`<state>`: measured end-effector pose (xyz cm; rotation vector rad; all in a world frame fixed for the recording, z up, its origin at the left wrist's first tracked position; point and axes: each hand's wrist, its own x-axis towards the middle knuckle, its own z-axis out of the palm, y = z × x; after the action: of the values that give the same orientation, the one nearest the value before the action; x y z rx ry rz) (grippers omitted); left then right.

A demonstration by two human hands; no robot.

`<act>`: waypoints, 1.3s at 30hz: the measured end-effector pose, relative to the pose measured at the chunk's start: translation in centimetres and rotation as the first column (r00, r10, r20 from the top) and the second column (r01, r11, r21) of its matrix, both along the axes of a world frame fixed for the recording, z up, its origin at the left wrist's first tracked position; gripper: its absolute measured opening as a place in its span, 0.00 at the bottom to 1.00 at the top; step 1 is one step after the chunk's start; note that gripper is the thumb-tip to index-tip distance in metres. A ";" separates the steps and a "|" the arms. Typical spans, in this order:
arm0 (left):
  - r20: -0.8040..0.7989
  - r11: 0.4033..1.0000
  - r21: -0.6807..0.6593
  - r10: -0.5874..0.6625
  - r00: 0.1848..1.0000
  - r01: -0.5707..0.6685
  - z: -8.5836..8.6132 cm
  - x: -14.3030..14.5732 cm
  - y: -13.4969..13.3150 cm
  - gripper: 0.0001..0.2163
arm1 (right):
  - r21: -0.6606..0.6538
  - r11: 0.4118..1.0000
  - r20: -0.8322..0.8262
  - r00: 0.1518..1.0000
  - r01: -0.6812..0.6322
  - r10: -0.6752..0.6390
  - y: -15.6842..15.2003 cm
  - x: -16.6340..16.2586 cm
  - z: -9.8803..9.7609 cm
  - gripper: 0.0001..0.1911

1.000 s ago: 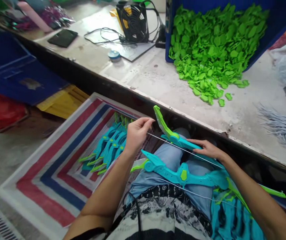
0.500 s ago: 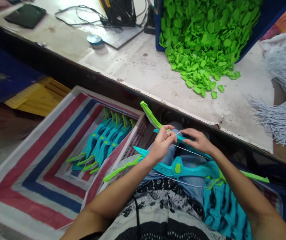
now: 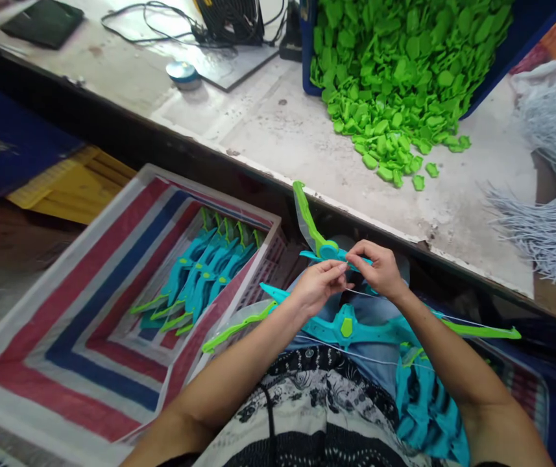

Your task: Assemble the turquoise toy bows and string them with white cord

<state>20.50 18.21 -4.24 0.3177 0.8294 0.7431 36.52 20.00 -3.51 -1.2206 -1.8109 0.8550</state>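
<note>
Over my lap I hold a teal and green toy bow (image 3: 314,241) with its green tip pointing up toward the table edge. My left hand (image 3: 317,285) and my right hand (image 3: 377,267) meet at the bow's teal part, both pinched on a thin white string (image 3: 457,318) that runs off to the right. A second strung toy bow (image 3: 350,329) lies across my thighs below the hands. More teal bows (image 3: 423,405) are piled at my right side.
A crate lined with a red, white and blue striped sack (image 3: 87,311) stands at my left with several finished bows (image 3: 200,272) in it. On the table (image 3: 287,136) lie a heap of small green parts (image 3: 399,84), a bundle of white strings (image 3: 550,220), cables and a tape roll (image 3: 181,70).
My left hand came in from the outstretched string to the bow and now meets my right hand at it. The bow tip rose a little. The view tilted down.
</note>
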 end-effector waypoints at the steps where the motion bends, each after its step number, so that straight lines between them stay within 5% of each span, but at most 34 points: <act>1: 0.025 0.999 -0.006 0.038 0.999 -0.037 0.2 -0.1 -0.1 0.18 | -0.015 1.000 0.021 1.000 0.011 -0.010 0.0 0.1 -0.3 0.11; 5: 0.024 0.972 0.106 0.211 0.977 -0.212 1.5 -0.8 0.4 0.15 | -0.099 0.993 0.316 0.948 0.070 -0.035 0.6 0.6 -2.2 0.16; 7: -0.013 0.947 0.171 0.278 0.961 -0.271 2.0 -1.5 1.3 0.14 | -0.194 0.981 0.559 0.824 0.026 0.089 0.9 0.8 -2.9 0.27; 9: -0.074 0.919 0.224 0.349 0.934 -0.325 2.3 -2.6 2.5 0.14 | -0.318 0.948 0.705 0.668 -0.002 0.238 1.1 0.8 -3.1 0.27; 14: -0.359 0.743 0.506 0.644 0.676 -0.439 2.6 -5.9 6.0 0.09 | -0.377 0.925 0.797 0.523 0.041 0.302 0.5 0.6 -2.2 0.17; 18: -0.465 0.706 0.641 0.670 0.579 -0.302 2.6 -6.8 7.7 0.07 | -0.325 0.944 0.830 0.497 0.059 0.254 -0.3 0.5 -2.1 0.16; 22: -0.465 0.678 0.670 0.701 0.541 -0.302 2.2 -6.7 8.1 0.06 | -0.316 0.946 0.837 0.491 0.075 0.241 -0.4 0.6 -2.5 0.18; 39: -0.479 0.676 0.710 0.669 0.568 -0.197 1.1 -7.1 9.0 0.08 | -0.319 0.944 0.835 0.495 0.078 0.241 -0.5 0.5 -2.3 0.18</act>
<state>13.41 27.17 -3.10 1.0446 1.4594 1.4437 37.06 19.54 -5.85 -2.0550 -2.6145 0.6054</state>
